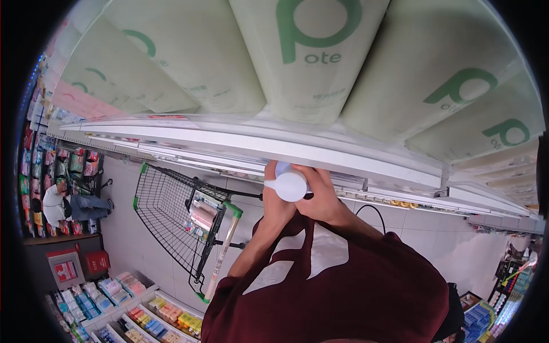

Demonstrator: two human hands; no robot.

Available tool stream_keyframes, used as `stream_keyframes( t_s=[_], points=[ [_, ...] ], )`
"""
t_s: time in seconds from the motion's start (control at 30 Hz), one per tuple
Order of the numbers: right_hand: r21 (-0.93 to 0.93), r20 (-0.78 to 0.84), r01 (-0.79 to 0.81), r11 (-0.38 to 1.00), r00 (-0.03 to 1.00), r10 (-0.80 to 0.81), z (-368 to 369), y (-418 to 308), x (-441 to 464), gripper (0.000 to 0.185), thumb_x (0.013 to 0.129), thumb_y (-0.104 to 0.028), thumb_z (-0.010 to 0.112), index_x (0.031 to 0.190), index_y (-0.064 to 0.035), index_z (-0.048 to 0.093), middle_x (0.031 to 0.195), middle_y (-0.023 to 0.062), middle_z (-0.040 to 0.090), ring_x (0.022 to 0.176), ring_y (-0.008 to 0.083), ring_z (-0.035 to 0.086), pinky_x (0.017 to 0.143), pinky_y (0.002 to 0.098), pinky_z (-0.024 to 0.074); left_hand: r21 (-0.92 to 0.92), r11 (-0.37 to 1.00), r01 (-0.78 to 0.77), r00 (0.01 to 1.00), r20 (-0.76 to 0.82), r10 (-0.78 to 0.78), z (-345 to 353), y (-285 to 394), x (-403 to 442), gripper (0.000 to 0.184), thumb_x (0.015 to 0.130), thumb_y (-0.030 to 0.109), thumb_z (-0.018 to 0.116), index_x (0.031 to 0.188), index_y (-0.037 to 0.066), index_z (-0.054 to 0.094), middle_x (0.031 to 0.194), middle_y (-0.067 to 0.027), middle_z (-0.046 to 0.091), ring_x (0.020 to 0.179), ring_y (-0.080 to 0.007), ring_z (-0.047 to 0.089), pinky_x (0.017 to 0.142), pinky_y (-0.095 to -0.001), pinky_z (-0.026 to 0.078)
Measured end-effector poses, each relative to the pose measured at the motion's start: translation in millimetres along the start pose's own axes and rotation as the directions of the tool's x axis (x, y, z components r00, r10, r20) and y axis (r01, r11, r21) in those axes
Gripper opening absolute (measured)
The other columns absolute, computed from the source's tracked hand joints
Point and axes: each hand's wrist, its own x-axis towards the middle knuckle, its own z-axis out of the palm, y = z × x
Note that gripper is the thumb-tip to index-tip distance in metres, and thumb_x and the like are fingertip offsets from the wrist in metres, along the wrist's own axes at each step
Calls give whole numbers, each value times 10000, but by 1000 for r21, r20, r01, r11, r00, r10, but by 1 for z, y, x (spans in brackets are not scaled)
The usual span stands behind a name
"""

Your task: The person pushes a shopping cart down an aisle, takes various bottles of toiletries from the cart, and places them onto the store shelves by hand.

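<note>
A bottle with a white pump top (291, 186) is held upright in front of my chest, seen from above, its spout pointing left. My left hand (278, 200) is closed around its left side. On the other side my right hand (321, 197) wraps round it, fingers curled over the far side. Most of the bottle's body is hidden by my hands and the pump top. Just beyond my fingers runs the white shelf edge (257, 147).
Large pale green packs (311, 86) stand on the shelf above. To my left is a wire shopping cart (166, 211) with a few goods in it. Another person (68, 206) stands by the far-left racks. Low shelves of boxed goods (163, 314) lie at the lower left.
</note>
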Motion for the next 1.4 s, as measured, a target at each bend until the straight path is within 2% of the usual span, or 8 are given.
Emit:
stream_keyframes(
  t_s=[0.17, 0.37, 0.47, 0.77, 0.83, 0.93, 1.17, 1.4],
  points=[
    [-14, 3, -50, 999, 999, 50, 7, 13, -1, 577, 808, -129, 720, 1357, -55, 560, 1308, 253, 587, 1191, 465, 562, 993, 506, 466, 195, 968, -157, 987, 49, 150, -1, 0, 7, 533, 775, 100, 783, 1251, -21, 574, 1353, -249, 491, 1149, -442, 585, 911, -476, 507],
    [17, 73, -231, 973, 971, 229, 8, 19, 6, 507, 801, -123, 745, 1266, 4, 591, 1146, 236, 661, 1021, 377, 671, 839, 420, 543, 67, 990, -127, 980, -146, 136, 9, 5, 12, 655, 741, 161, 825, 1285, -29, 514, 1197, -235, 575, 1068, -434, 595, 883, -472, 496],
    [73, 156, -443, 893, 890, 429, 8, 15, 9, 436, 820, -185, 716, 1209, -11, 626, 1092, 246, 663, 998, 455, 631, 855, 499, 512, 173, 977, -120, 977, -154, 148, 13, -1, 12, 700, 726, 196, 850, 1291, -36, 508, 1114, -228, 604, 1010, -441, 601, 832, -468, 497],
    [-58, -33, -211, 976, 977, 210, 6, 0, 14, 317, 848, -153, 724, 1131, -25, 663, 962, 187, 685, 862, 420, 654, 738, 479, 521, 220, 960, -176, 965, -156, 213, 14, 11, 18, 683, 740, 201, 845, 1276, -55, 508, 1046, -231, 631, 950, -442, 611, 793, -488, 487],
    [-130, -136, 49, 990, 988, -67, 9, 11, 14, 251, 853, -74, 688, 1099, -23, 672, 936, 178, 686, 846, 409, 658, 716, 462, 526, 233, 956, -177, 961, -171, 219, 18, 8, 19, 636, 762, 177, 821, 1264, -57, 509, 1036, -234, 633, 949, -442, 612, 795, -490, 484],
    [-156, -168, 106, 982, 977, -132, 6, 8, 19, 213, 852, -19, 658, 1065, -20, 676, 928, 186, 680, 835, 402, 657, 702, 448, 529, 246, 957, -154, 958, -201, 206, 23, 9, 20, 561, 800, 166, 775, 1245, -55, 514, 1025, -229, 639, 948, -431, 616, 804, -485, 476],
    [-343, 62, 48, 938, 998, -28, -21, -12, 28, 269, 868, -10, 615, 1136, 3, 636, 1005, 245, 665, 913, 469, 633, 785, 520, 510, 421, 899, -117, 991, -11, 134, 4, 36, 29, 480, 802, 234, 719, 1162, -30, 542, 962, -235, 670, 872, -406, 646, 885, -478, 436],
    [-548, 249, 203, 811, 966, -74, -38, -20, 52, 206, 788, -59, 603, 981, -17, 663, 873, 175, 653, 815, 376, 641, 735, 458, 502, 485, 866, -124, 992, 91, 91, -16, 51, 36, 295, 844, 151, 697, 1072, 11, 573, 816, -142, 685, 743, -331, 676, 776, -420, 477]
  ],
)
